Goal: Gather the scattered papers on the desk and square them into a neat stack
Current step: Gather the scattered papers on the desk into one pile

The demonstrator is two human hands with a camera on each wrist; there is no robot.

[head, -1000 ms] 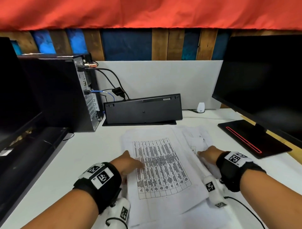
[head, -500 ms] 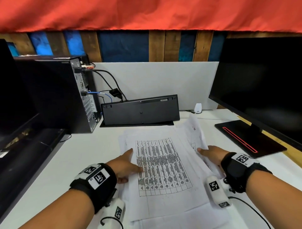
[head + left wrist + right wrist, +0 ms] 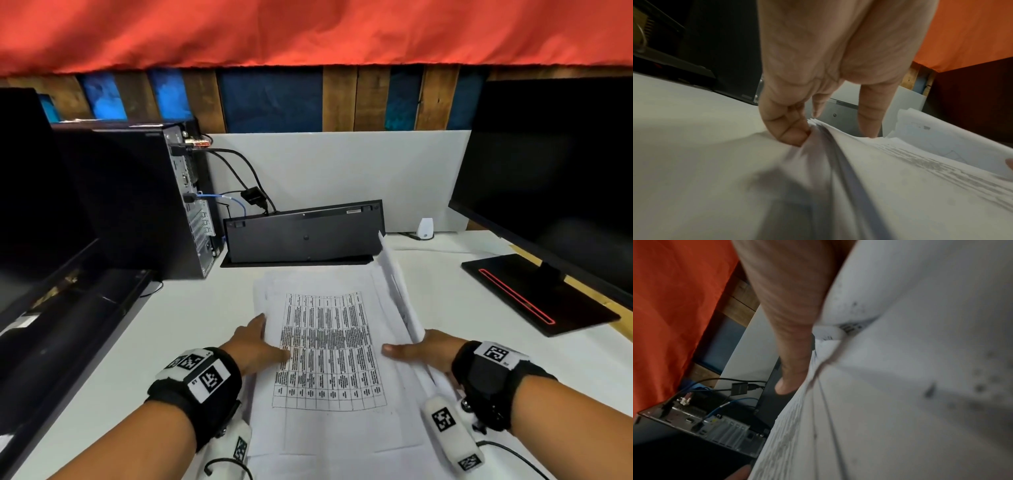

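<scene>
Here, left hand [image 3: 255, 346] and right hand [image 3: 423, 353] pinching papers [image 3: 329, 349], undersides hidden

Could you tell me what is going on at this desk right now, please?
A person is gathering loose white printed papers into one pile on the white desk. The left hand grips the pile's left edge, thumb on the top sheet with the printed table. The right hand holds the right side, where a few sheets stand lifted on edge. The edges are still uneven, so squaring is not done. A black keyboard leans behind.
</scene>
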